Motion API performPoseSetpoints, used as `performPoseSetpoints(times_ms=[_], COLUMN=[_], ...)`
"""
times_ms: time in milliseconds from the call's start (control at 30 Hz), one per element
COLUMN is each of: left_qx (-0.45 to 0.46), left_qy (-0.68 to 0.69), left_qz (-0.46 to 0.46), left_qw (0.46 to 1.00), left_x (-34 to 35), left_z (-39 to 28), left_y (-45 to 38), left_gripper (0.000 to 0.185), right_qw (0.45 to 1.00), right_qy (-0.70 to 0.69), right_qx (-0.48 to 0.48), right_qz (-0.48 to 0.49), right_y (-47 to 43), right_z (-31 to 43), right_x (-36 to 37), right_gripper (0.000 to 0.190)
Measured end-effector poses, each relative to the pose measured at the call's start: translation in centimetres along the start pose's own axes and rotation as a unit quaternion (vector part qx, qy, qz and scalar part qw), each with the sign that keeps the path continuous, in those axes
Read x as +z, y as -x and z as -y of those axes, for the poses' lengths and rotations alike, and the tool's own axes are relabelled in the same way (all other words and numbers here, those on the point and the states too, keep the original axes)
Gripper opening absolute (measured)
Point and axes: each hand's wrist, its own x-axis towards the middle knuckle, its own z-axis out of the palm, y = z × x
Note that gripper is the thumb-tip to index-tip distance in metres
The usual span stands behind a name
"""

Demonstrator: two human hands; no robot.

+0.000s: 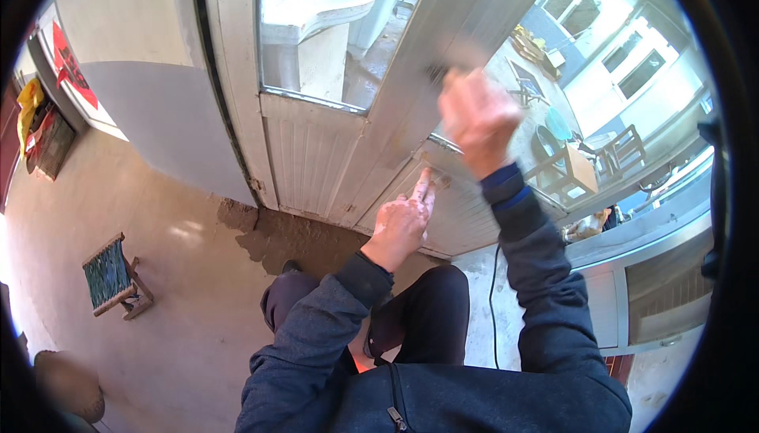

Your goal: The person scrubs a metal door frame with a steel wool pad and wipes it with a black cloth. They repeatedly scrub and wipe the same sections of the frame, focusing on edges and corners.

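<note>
In front of me stands a white-grey panelled door point(409, 92) with glass in its upper part. My left hand point(403, 219) holds nothing that I can see; its extended fingers reach to the lower door panel point(379, 219), and they appear to touch it. Higher and to the right, my right hand point(479, 114) is blurred by motion and closed around a small brush-like tool point(437, 71). Dark bristles show at the tool's left end, against the door frame. Blur hides the tool's exact shape. Brownish marks show on the panel near my left fingertips.
A folding stool point(109, 276) stands on the floor at left. Behind the glass is a white pedestal washbasin point(317, 3). A black cable point(493, 308) runs beside my right knee. At right are a cat point(587, 225) and a wooden chair point(619, 145). Damp-looking patches point(296, 234) mark the floor by the door.
</note>
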Motion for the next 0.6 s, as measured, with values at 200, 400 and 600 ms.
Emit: performPoseSetpoints(times_ms=[200, 400, 600], left_qx=[0.092, 0.120, 0.116], left_qy=[0.050, 0.092, 0.082], left_qz=[0.127, 0.127, 0.124], left_qw=[0.986, 0.980, 0.982], left_x=[-0.7, -1.7, -2.5], left_z=[1.1, 0.6, 0.6], left_y=[2.3, 4.2, 4.3], left_gripper=[0.034, 0.031, 0.027], right_qw=[0.988, 1.000, 0.984], right_qy=[-0.012, 0.018, -0.012], right_qx=[-0.089, 0.004, -0.114], right_qz=[0.125, 0.022, 0.134], right_y=[8.4, 5.5, 8.4], right_z=[5.8, 2.9, 7.9], right_x=[3.1, 2.4, 4.4], right_gripper=[0.015, 0.016, 0.017])
